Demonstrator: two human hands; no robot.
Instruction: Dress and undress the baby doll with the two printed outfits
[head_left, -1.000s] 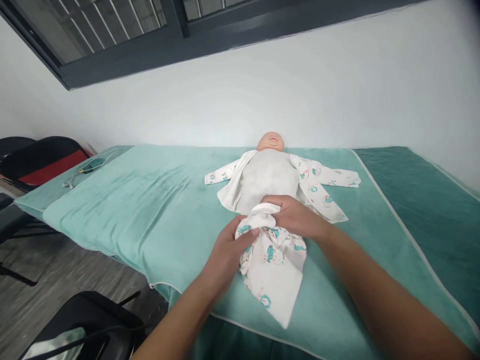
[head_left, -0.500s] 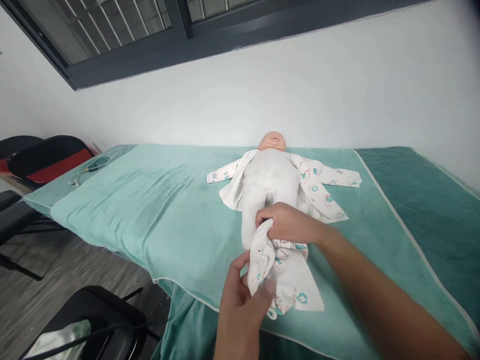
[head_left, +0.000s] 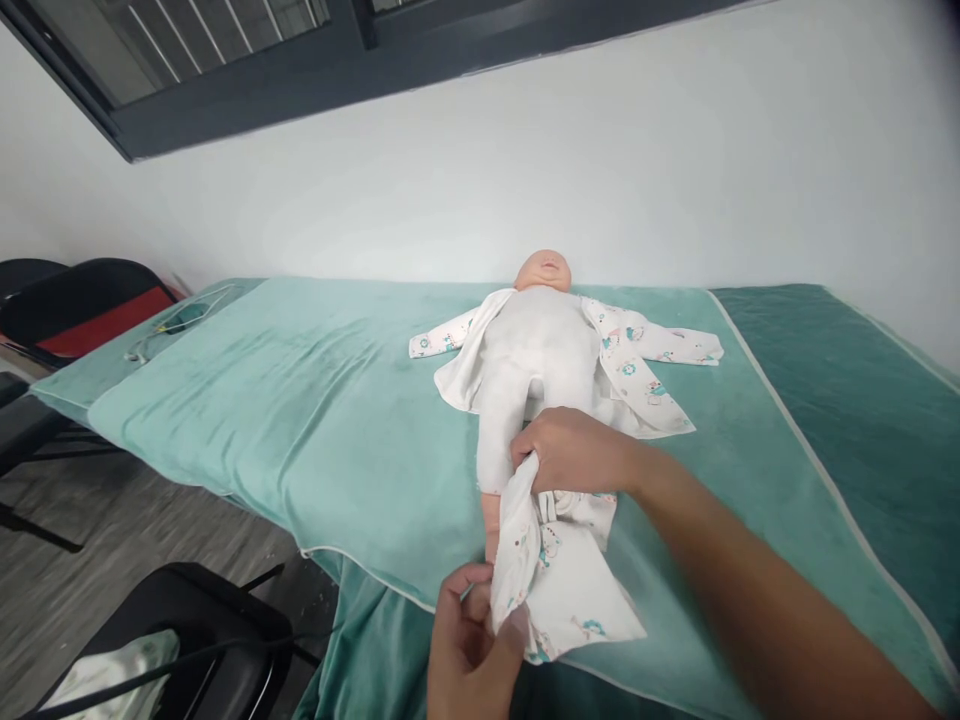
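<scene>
A baby doll [head_left: 536, 335] lies on its back, its body in white cloth and its lower leg [head_left: 491, 520] bare. Its arms are in the sleeves of an open printed baby jacket [head_left: 645, 375]. White printed baby pants [head_left: 577, 580] lie bunched over the doll's foot end. My right hand [head_left: 566, 450] pinches the upper edge of the pants beside the doll's leg. Lower down, my left hand [head_left: 476, 630] has its fingers closed on the pants' near end, by the doll's foot, which is hidden.
A green sheet [head_left: 300, 400] covers the table, which stands against a white wall [head_left: 480, 190]. Black chairs [head_left: 90, 300] stand at the left. Another chair [head_left: 195, 630] at the lower left holds a pale cloth [head_left: 120, 675]. A thin tube [head_left: 180, 325] lies at the table's far left.
My left hand has moved down and slightly left with the near end of the pants. More of the doll's bare lower leg shows. The right hand keeps its pinch.
</scene>
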